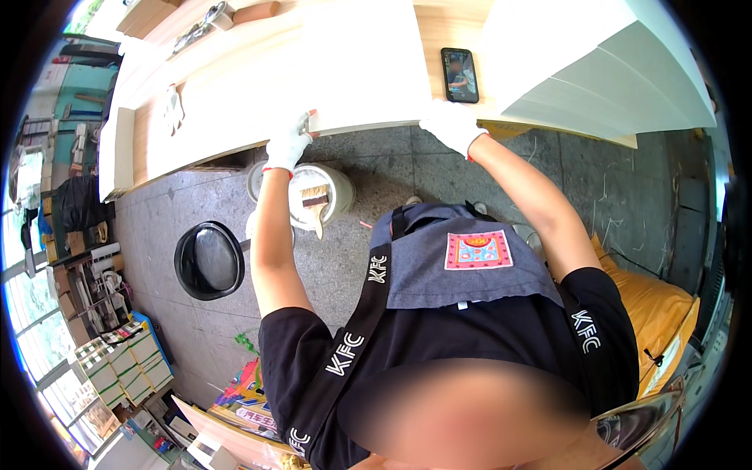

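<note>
Closest to me is my grey apron bib (462,266) over a black shirt, and down by my feet on the stone floor (376,164) stands a white bucket (319,194) with a brush (315,205) laid across its mouth, a round black lid or basin (208,260) to its left. Up from there, my two arms reach to the near edge of the wooden worktop (157,133), both in white gloves. My left hand (288,144) is closed around a small grey tool (304,124), a scraper or clip by the look of it, though I can't tell which, right at the near-left corner of the big white sheet (352,63). My right hand (450,124) lies flat and open, fingers spread, pressing the sheet's near-right corner down; the hands are well apart, one at each corner. The sheet itself lies flat on the worktop, its near edge flush with the worktop's lip. To do this well, I reckon I want the right palm to keep steady downward pressure so the sheet doesn't creep, and the tool to run along the edge at a low angle, not dig in. Further on, a black phone (460,75) lies just beyond my right hand, screen lit. To the far right a stack of white boards (603,70) fans out, well clear of the sheet.
</note>
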Motion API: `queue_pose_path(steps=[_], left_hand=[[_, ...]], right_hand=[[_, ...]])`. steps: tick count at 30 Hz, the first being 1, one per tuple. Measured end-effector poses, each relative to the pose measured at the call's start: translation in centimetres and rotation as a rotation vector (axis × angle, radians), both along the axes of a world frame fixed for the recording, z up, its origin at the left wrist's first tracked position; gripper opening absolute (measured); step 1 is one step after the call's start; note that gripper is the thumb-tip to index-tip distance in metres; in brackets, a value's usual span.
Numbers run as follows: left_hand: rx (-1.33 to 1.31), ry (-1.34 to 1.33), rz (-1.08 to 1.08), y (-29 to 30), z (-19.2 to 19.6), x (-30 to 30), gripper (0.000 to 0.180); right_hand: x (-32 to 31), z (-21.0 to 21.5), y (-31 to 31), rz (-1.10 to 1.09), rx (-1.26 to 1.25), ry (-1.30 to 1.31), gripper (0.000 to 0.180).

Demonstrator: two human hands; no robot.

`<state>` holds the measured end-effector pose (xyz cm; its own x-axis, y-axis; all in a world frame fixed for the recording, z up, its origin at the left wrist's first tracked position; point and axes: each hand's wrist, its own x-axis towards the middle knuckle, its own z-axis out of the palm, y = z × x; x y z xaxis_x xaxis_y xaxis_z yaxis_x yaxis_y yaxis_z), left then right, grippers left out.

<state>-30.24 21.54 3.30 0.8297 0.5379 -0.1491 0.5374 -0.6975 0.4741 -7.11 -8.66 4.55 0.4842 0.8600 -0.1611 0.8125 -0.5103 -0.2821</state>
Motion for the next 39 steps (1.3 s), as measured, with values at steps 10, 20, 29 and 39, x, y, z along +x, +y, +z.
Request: queue_pose_path(steps=[10, 20, 29, 39], left_hand=[[0.055, -0.031, -0.074, 0.0, 0.1, 0.1, 0.053], [0.137, 0.008, -0.082, -0.5, 0.6, -0.2, 0.049], [0.178, 0.021, -0.125, -0.6, 0.8, -0.1, 0.045], [0.247, -0.015, -0.158, 0.0, 0.0, -0.3, 0.045]], right_hand=[[0.1, -1.0, -0.1, 0.027, 0.01, -0.064, 0.04], [-0.2, -0.7, -0.1, 0.035, 0.019, -0.065, 0.038], [0.0, -0.9, -0.3, 0.045, 0.014, -0.065, 0.038], [-0.2, -1.3, -0.4, 0.061, 0.084, -0.075, 0.033]])
